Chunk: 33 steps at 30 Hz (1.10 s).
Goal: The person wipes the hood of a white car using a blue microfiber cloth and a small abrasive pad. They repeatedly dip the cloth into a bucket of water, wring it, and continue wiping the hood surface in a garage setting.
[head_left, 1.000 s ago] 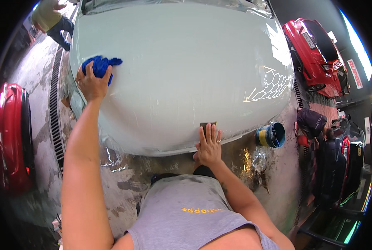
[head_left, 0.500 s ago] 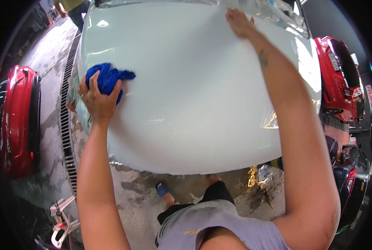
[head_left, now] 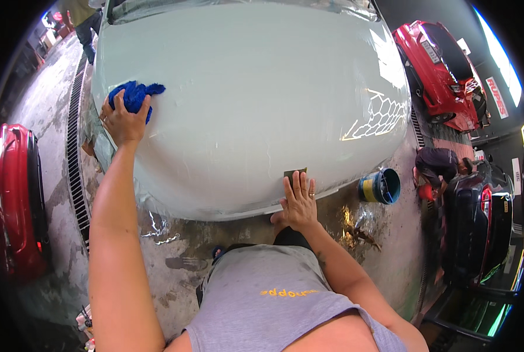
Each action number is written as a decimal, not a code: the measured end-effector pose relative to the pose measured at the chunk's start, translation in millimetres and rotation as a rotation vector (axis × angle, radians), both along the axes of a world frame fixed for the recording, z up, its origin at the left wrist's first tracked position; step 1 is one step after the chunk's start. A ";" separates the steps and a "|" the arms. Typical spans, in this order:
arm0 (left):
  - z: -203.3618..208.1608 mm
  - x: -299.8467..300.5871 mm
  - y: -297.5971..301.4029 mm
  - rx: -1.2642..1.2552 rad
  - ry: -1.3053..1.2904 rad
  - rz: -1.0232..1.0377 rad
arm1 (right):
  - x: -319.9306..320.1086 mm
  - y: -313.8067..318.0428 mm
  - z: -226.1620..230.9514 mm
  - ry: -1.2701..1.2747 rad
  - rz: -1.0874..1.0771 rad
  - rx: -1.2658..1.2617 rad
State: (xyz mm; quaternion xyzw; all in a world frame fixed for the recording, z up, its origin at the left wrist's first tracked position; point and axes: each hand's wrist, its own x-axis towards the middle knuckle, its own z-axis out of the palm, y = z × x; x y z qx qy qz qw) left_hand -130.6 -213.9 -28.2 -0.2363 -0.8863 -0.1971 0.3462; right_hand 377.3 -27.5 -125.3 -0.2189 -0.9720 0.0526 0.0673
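A pale, wet-looking car hood (head_left: pixel 244 105) spreads out in front of me. At its left side, my left hand (head_left: pixel 124 122) grips a bunched blue cloth (head_left: pixel 134 97) and rests it on the surface. My right hand (head_left: pixel 300 202) lies by the near edge, fingers stretched out flat. Under its fingertips is a small dark olive sheet (head_left: pixel 294 172) that looks like sandpaper, pressed on the hood and partly hidden by the fingers.
A blue bucket (head_left: pixel 389 185) stands on the wet floor, right of the hood's near corner. Beyond it a person (head_left: pixel 436 164) crouches by a dark car (head_left: pixel 470 234). A red car (head_left: pixel 441 73) is farther back. At left are a drain grate (head_left: pixel 76 158) and a red bumper (head_left: pixel 15 199).
My right hand has come from the hood's far right down to its near edge, and the dark sheet now shows. My left hand still holds the blue cloth at the left side.
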 end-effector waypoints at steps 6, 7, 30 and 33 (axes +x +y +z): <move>4.0 5.8 -9.9 0.028 0.031 -0.009 | -155.9 118.9 102.2 -0.006 0.034 0.112; 2.3 6.4 -13.5 0.019 0.017 -0.016 | -193.5 147.4 114.2 -0.010 0.053 0.156; 4.4 7.5 -0.7 0.012 -0.034 0.025 | -2.9 -43.9 -11.9 -0.035 -0.004 -0.018; 6.7 9.1 -3.5 0.048 -0.037 0.018 | -38.0 -20.7 9.2 -0.027 0.019 0.016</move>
